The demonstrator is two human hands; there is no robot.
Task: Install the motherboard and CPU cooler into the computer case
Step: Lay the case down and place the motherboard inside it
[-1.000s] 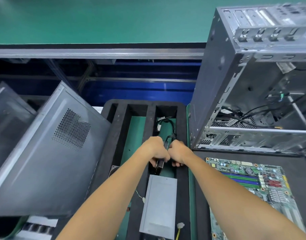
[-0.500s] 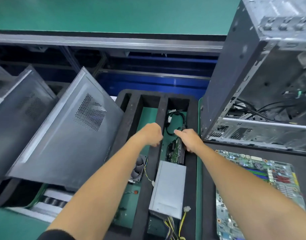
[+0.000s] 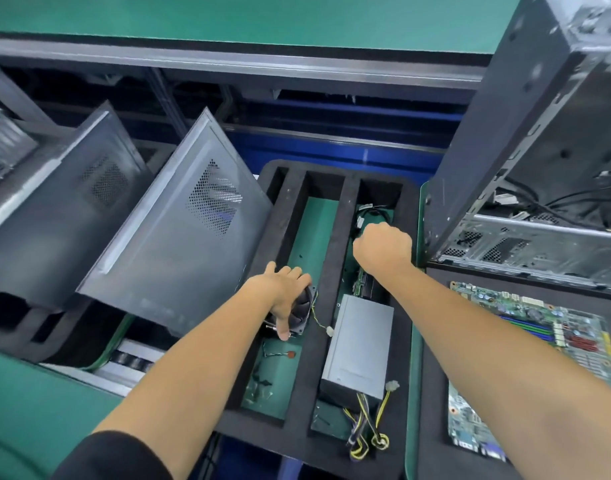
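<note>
Green matting covers the bench (image 3: pixel 37 403) under a black foam tray (image 3: pixel 331 244). Left hand (image 3: pixel 283 292) curls over the black finned CPU cooler (image 3: pixel 302 315) in its slot; right hand (image 3: pixel 383 247) hangs fisted, contents hidden. Cooler looks heavy, rigid; grip the frame, not the blades.

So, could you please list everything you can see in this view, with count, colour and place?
foam tray: one, black, centre, long compartments
CPU cooler: one, black fan, tray's middle compartment
power supply: one, grey box, right compartment, yellow and black wires at its near end
circuit card: one, green, right compartment, beyond the power supply
black cable: one, far end of right compartment
motherboard: one, green, on black mat, right
computer case: one, grey, open, upright, right
side panels: two, grey, perforated, leaning, left
left hand: grips the CPU cooler
right hand: fist above right compartment; contents unclear
</note>
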